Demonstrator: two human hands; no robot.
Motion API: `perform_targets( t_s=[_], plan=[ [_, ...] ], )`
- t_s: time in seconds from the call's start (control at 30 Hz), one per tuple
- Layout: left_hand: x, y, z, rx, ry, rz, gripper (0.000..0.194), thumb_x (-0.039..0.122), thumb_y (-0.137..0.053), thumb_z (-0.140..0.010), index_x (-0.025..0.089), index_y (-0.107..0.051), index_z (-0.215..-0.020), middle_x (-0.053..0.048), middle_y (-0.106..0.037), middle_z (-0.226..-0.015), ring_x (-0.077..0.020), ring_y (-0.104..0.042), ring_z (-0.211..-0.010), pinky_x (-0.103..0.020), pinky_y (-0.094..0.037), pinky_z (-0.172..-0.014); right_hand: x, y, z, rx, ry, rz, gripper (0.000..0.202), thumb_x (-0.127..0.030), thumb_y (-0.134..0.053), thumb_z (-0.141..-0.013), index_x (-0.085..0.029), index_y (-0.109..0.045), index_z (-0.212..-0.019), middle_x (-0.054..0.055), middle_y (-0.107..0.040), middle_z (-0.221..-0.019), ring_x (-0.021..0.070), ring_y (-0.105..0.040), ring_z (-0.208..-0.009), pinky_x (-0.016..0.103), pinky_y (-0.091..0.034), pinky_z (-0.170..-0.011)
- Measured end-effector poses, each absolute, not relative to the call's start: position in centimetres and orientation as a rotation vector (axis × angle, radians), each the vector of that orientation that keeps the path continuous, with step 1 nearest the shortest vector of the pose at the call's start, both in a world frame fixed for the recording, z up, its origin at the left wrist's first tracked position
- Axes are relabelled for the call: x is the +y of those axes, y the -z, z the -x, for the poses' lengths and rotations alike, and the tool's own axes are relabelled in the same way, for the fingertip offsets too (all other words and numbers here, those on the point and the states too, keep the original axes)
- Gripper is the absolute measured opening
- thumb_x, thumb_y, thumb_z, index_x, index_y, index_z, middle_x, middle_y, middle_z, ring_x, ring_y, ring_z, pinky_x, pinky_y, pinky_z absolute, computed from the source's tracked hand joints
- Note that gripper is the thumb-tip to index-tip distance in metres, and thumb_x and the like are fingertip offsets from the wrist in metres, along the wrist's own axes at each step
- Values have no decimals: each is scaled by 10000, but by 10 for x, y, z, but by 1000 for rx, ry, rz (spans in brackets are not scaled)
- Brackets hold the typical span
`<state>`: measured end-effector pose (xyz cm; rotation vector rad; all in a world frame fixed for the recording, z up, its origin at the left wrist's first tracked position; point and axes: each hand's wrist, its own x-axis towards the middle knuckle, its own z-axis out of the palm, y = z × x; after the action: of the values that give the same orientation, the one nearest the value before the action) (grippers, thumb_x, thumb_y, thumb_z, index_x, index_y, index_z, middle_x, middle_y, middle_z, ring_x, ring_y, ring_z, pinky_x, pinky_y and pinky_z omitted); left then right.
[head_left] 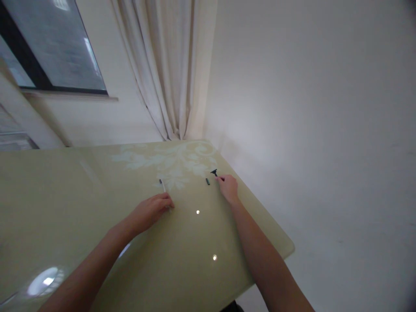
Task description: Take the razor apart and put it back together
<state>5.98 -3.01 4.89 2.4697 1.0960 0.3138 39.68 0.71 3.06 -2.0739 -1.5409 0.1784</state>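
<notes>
My left hand is low over the table with its fingers closed around a white-handled toothbrush. The dark bristled head points away from me, and most of the handle is hidden beneath the fingers. Near the right edge of the table, my right hand pinches a black razor by its handle, the T-shaped head facing the far side. A small dark oblong piece, perhaps a razor head cover, lies on the table just left of the right hand, touched by neither hand.
The glossy pale yellow-green table has a white floral pattern at its far corner and shows bright light reflections. A white wall runs along its right side. Behind stand a beige curtain and a dark-framed window.
</notes>
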Motion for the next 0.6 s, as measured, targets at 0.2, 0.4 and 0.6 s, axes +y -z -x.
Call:
perform_targets(
  t_s=[0.2,0.4,0.6],
  plan=[
    [-27,-47,-59,1151,-462,-2337,245,339,-508,-948,218,-687,-1063,-90,-717,-1094,-209,-691,-889,-320,-519,-826,6,-31,-396,-1539,-159,2098,265,-361,-653,-962,-221,-864,-1041,112,-815,-1027,266,-745,-956,295,-506,-798],
    [-36,-53,-79,1942,-167,-2152,620,738,-372,-944,206,-653,-792,-134,-740,-847,-337,-713,-823,-417,-509,-731,7,-32,-393,-1484,-188,2098,232,-357,-690,-929,-203,-851,-995,95,-811,-1017,239,-737,-958,277,-501,-808],
    [-41,-48,-99,2017,-122,-2106,574,639,-424,-943,176,-742,-832,-214,-775,-929,-409,-746,-908,-469,-535,-744,9,-26,-393,-1452,-182,2052,302,-410,-685,-929,-148,-826,-977,151,-795,-999,278,-725,-932,324,-491,-782]
  ],
)
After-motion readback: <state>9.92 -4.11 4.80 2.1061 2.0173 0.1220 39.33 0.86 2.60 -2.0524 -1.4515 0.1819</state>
